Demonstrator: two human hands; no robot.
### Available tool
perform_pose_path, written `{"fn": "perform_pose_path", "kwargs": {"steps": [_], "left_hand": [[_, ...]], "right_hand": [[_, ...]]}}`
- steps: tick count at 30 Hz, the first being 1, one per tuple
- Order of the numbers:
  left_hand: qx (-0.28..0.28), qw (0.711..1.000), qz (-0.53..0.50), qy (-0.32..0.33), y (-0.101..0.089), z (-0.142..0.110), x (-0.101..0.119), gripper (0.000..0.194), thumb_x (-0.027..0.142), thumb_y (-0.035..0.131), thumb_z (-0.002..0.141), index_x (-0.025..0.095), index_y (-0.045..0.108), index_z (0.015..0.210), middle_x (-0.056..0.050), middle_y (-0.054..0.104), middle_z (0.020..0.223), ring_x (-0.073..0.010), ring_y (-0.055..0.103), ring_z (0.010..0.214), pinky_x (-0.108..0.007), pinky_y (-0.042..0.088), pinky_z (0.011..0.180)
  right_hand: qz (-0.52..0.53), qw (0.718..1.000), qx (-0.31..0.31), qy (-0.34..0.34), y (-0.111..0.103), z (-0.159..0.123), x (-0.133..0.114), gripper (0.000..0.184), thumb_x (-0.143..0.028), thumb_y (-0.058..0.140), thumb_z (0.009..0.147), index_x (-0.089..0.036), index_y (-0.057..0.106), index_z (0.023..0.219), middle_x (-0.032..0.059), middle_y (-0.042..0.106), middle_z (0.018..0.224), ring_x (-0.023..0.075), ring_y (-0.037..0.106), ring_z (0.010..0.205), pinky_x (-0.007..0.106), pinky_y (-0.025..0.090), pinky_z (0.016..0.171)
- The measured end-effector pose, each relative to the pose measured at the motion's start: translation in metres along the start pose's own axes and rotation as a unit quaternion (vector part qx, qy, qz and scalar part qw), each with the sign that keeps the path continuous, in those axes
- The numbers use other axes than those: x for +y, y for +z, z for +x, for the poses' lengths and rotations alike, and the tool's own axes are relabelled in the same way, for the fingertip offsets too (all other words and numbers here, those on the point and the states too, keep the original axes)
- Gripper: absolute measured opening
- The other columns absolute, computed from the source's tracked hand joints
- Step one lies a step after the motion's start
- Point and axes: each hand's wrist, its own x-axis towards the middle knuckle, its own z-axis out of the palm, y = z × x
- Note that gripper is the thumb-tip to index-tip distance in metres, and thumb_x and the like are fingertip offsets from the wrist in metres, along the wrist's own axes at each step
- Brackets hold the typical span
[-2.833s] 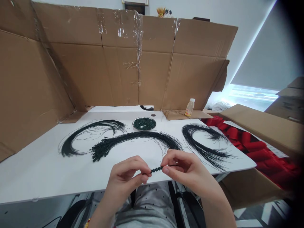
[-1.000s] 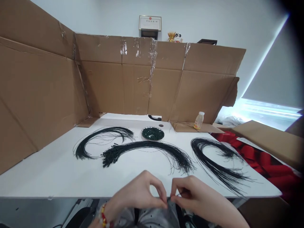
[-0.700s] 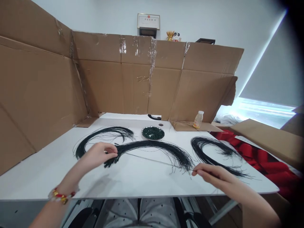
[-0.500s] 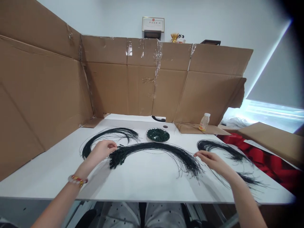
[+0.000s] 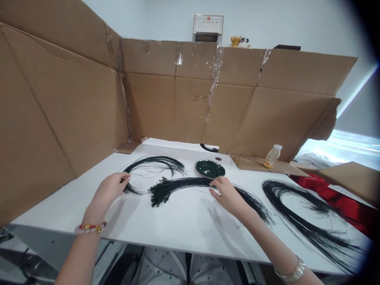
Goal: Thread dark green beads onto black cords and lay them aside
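My left hand (image 5: 108, 192) is closed at the bend of the left bundle of thin black cords (image 5: 157, 159), with cords running out on both sides of its fingertips. My right hand (image 5: 230, 194) is over the middle bundle of cords (image 5: 190, 182), thumb and fingers apart, with nothing visible in its grasp. A thick clump of small dark green pieces (image 5: 161, 192) sits at the left end of that middle bundle. Just beyond my right hand stands a round dish (image 5: 210, 169) of small dark green pieces.
Another curved cord bundle (image 5: 285, 206) lies at the right of the white table (image 5: 178, 229). Cardboard walls (image 5: 160, 107) rise at the left and back. A small bottle (image 5: 272, 156) stands at the back right. Red items (image 5: 344, 200) lie beside an open carton at the far right.
My left hand has moved from the clumped end of the middle bundle to the left bundle. My right hand has come left from the bundle's right end, its fingers now apart. The view has shifted.
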Motion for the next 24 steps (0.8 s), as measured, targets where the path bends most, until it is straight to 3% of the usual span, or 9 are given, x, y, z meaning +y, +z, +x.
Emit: {"fn": "perform_pose_path", "kwargs": {"steps": [3, 5, 8, 11, 17, 24], "left_hand": [[-0.008, 1.0, -0.005, -0.014, -0.002, -0.01, -0.022, 0.033, 0.03, 0.052, 0.084, 0.018, 0.078, 0.099, -0.014, 0.083, 0.104, -0.0345, 0.076, 0.097, -0.037, 0.054, 0.082], [-0.017, 1.0, -0.018, -0.002, 0.001, -0.013, -0.029, 0.03, 0.029, 0.053, 0.083, 0.02, 0.079, 0.097, -0.011, 0.084, 0.102, -0.0313, 0.077, 0.095, -0.033, 0.055, 0.081], [-0.024, 0.999, -0.032, 0.019, 0.008, -0.011, -0.036, 0.032, 0.031, 0.054, 0.084, 0.019, 0.078, 0.102, -0.011, 0.083, 0.108, -0.0296, 0.075, 0.098, -0.031, 0.054, 0.084], [-0.025, 0.999, -0.033, 0.022, 0.013, -0.007, -0.042, 0.037, 0.028, 0.05, 0.085, 0.014, 0.077, 0.107, -0.016, 0.081, 0.112, -0.0317, 0.074, 0.101, -0.034, 0.053, 0.086], [-0.043, 0.998, -0.038, 0.029, 0.024, -0.006, -0.045, 0.038, 0.021, 0.05, 0.074, 0.017, 0.079, 0.098, -0.014, 0.083, 0.105, -0.0296, 0.074, 0.098, -0.033, 0.053, 0.087], [-0.044, 0.996, -0.063, 0.036, 0.021, 0.004, -0.055, 0.036, 0.03, 0.05, 0.064, 0.023, 0.079, 0.084, -0.011, 0.085, 0.096, -0.0311, 0.077, 0.089, -0.033, 0.058, 0.079]], "right_hand": [[0.028, 0.993, -0.043, -0.104, 0.01, 0.025, -0.061, 0.012, -0.018, 0.061, 0.1, -0.016, 0.072, 0.105, 0.0094, 0.069, 0.112, 0.0242, 0.064, 0.11, 0.04, 0.053, 0.097], [0.032, 0.985, -0.068, -0.155, 0.023, 0.047, -0.102, 0.01, -0.022, 0.063, 0.101, -0.016, 0.071, 0.104, 0.0059, 0.071, 0.109, 0.0226, 0.066, 0.107, 0.043, 0.055, 0.095], [0.026, 0.974, -0.102, -0.201, 0.05, 0.082, -0.156, 0.017, -0.03, 0.065, 0.102, -0.015, 0.07, 0.109, 0.0076, 0.07, 0.116, 0.0237, 0.068, 0.108, 0.045, 0.056, 0.095], [0.016, 0.966, -0.132, -0.222, 0.079, 0.11, -0.194, 0.024, -0.033, 0.065, 0.101, -0.016, 0.068, 0.118, 0.0096, 0.068, 0.125, 0.0251, 0.067, 0.112, 0.048, 0.056, 0.097], [0.0, 0.965, -0.147, -0.216, 0.121, 0.132, -0.229, 0.029, -0.032, 0.065, 0.101, -0.016, 0.065, 0.126, 0.0103, 0.066, 0.128, 0.0257, 0.067, 0.111, 0.047, 0.058, 0.094], [0.006, 0.966, -0.144, -0.215, 0.13, 0.139, -0.243, 0.031, -0.037, 0.066, 0.101, -0.015, 0.066, 0.122, 0.0101, 0.068, 0.124, 0.0254, 0.068, 0.109, 0.047, 0.058, 0.093]]}}
